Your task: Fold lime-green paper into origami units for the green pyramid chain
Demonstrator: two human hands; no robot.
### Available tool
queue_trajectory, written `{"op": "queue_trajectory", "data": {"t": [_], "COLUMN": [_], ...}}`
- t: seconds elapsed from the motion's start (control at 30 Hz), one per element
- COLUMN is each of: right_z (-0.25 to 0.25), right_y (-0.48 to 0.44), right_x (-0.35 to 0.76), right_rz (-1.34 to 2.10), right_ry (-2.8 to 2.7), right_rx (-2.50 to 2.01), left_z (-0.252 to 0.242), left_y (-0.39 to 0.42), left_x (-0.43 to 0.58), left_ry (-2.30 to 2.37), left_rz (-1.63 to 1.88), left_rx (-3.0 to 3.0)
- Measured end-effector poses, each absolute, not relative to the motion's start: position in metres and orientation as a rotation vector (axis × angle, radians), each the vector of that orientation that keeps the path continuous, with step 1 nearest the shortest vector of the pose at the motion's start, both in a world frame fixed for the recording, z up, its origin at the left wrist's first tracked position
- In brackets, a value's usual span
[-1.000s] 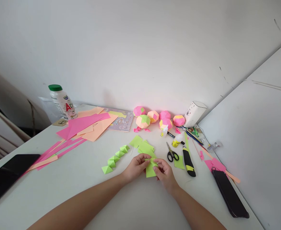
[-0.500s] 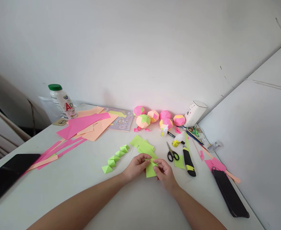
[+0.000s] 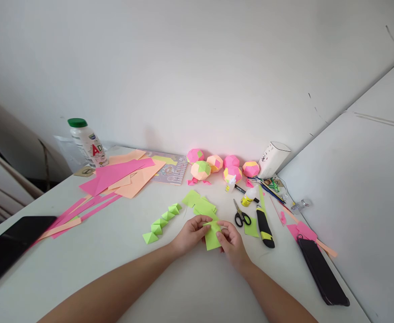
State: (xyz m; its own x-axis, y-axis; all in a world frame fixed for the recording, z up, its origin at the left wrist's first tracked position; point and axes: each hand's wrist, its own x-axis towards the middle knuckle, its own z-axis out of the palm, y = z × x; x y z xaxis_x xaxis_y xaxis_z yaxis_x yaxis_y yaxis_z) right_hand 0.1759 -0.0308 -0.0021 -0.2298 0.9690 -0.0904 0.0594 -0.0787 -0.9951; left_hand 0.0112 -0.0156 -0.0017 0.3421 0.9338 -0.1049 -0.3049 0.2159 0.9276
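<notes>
A small piece of light green paper [image 3: 212, 237] is held between both hands above the table. My left hand [image 3: 190, 234] pinches its upper left side, and my right hand [image 3: 231, 241] grips its right edge with the thumb on the front face. Just beyond the hands lie several loose green paper squares [image 3: 204, 205]. To the left runs a slanting row of folded green paper pieces [image 3: 157, 228]. Black-handled scissors [image 3: 241, 218] rest to the right of my right hand, beside another green square [image 3: 251, 228].
A black and yellow cutter knife [image 3: 265, 228], a glue bottle [image 3: 249, 197] and a phone [image 3: 322, 271] are on the right. Pink and peach paper sheets [image 3: 116, 177] and a white bottle [image 3: 88, 146] stand left. Several faceted paper balls [image 3: 201, 170] sit along the wall. A black tablet [image 3: 11, 246] lies front left.
The green paper has turned slightly between the hands and its front face shows more fully. My right fingers have shifted a little along its edge.
</notes>
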Motion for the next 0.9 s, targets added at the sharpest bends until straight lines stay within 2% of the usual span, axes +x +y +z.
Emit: {"op": "queue_trajectory", "data": {"t": [0.9], "right_z": [-0.0006], "right_y": [-0.0302], "right_x": [0.1757], "right_rz": [1.371], "right_ry": [-1.364], "right_rx": [-1.154], "left_z": [-0.0043], "left_y": [-0.0162], "left_x": [0.0102], "left_ry": [0.848], "left_rz": [0.941], "left_rx": [1.057]}}
